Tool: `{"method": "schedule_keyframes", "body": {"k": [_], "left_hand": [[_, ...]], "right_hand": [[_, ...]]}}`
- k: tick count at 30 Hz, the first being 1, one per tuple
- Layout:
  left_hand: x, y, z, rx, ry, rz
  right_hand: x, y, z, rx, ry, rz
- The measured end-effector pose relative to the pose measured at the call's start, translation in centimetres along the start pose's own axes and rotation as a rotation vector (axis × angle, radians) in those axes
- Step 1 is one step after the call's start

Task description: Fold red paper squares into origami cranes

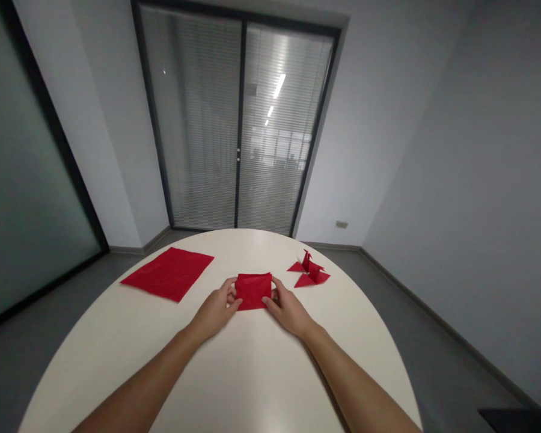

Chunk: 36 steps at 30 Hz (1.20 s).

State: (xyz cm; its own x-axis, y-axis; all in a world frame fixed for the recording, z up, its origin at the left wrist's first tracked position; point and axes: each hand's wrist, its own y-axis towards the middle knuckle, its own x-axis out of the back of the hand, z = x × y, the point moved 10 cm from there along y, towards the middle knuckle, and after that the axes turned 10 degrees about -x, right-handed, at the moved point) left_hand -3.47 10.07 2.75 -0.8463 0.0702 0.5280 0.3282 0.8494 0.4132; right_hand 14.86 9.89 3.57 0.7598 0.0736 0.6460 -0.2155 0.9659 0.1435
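A small folded red paper square [253, 290] lies on the white round table [234, 367] in front of me. My left hand [217, 311] pinches its left edge, thumb and fingers closed on the paper. My right hand [288, 311] grips the right edge the same way. The paper rests flat between both hands. A folded red paper crane [310, 271] stands to the right, just beyond my right hand. A stack of flat red paper sheets [169, 273] lies to the left, beyond my left hand.
The table's curved far edge runs just behind the papers. Beyond it are grey floor, a glass door with blinds [238, 120] and grey walls. A dark glass panel [22, 180] stands at the left.
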Motion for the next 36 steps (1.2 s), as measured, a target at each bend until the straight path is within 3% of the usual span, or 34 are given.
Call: {"method": "schedule_keyframes", "body": {"k": [4,9,14,19,23,28,32,36], "left_hand": [[0.2,-0.3,0.2,-0.004,0.189,-0.076],[0.1,-0.7,-2.9,-0.25,0.47,-0.138],[-2.5,-0.8,-3.1,-0.284,0.562,0.108],[-3.7,-1.1,-2.4,-0.197,0.571,0.267],[-4.0,-1.3,-2.2,-0.16,0.542,0.333],[-4.5,-1.7,-2.5,-0.149,0.496,0.426],[-4.4,-1.7,-2.7,-0.126,0.538,0.438],[-4.4,-1.8,-2.8,-0.128,0.556,0.436]], "right_hand": [[-0.1,0.4,-0.5,-0.015,-0.06,-0.045],[-0.2,0.4,-0.4,-0.002,-0.178,-0.08],[0.2,0.3,-0.3,-0.026,-0.286,-0.11],[0.8,-0.4,2.6,0.153,-0.36,-0.154],[-1.1,-1.4,4.0,0.265,-0.378,0.05],[-3.2,-1.9,2.4,0.145,-0.427,0.278],[-3.0,-1.4,0.9,0.033,-0.48,0.264],[-2.2,-1.2,1.1,0.029,-0.536,0.174]]}}
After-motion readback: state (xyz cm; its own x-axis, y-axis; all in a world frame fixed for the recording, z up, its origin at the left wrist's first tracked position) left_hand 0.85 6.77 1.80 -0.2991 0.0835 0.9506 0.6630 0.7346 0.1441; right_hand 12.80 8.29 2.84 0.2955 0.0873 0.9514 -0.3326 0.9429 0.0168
